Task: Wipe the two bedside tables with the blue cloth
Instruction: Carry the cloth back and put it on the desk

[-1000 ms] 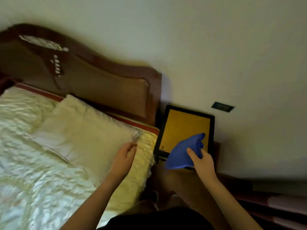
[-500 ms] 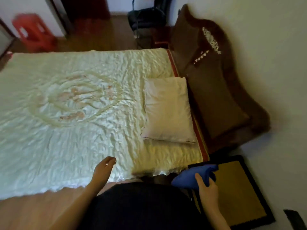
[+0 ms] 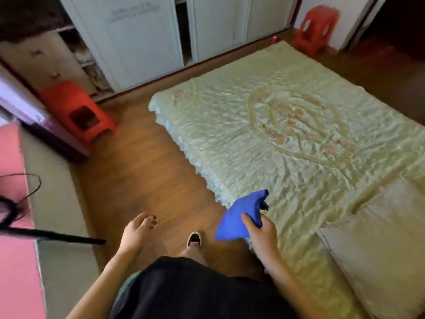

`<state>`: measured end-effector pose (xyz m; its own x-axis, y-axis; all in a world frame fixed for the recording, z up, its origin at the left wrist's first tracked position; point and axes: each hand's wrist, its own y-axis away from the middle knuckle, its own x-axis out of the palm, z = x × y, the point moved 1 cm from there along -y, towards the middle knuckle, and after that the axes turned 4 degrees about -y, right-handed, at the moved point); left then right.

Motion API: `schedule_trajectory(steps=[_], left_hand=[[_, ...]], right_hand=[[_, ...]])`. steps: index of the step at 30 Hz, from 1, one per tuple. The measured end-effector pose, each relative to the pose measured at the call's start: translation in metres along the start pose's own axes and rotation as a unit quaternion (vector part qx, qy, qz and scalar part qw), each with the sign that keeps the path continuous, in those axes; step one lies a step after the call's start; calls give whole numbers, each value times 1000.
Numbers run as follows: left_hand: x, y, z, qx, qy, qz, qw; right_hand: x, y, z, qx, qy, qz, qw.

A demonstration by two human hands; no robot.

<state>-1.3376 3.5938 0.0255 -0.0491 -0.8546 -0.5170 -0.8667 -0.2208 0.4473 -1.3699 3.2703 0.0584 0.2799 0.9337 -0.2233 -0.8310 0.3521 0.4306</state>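
Blue cloth [image 3: 239,217], bunched and creased, gripped in the right hand [image 3: 262,231] with thumb on top and fingers curled beneath. Its long axis runs diagonally, from a broad lower-left corner to a narrow tip pointing up-right. It hangs over the edge of the pale quilted bed [image 3: 287,139], above the wooden floor [image 3: 142,171]. Left hand [image 3: 135,233]: empty, fingers loosely extended.
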Motion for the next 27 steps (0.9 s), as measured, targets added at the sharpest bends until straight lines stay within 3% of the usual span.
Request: schedule_trajectory(steps=[5, 10, 14, 27], left_hand=[[-57, 20, 75, -135, 96, -111, 980], [-97, -10, 116, -212, 132, -153, 956], [-136, -77, 108, -212, 121, -141, 959], [-231, -360, -21, -122, 130, -122, 976]], right_hand=[[105, -36, 46, -41, 63, 124, 989], [187, -83, 82, -52, 104, 175, 978], [234, -127, 117, -56, 125, 167, 976], [339, -358, 211, -39, 189, 62, 979]])
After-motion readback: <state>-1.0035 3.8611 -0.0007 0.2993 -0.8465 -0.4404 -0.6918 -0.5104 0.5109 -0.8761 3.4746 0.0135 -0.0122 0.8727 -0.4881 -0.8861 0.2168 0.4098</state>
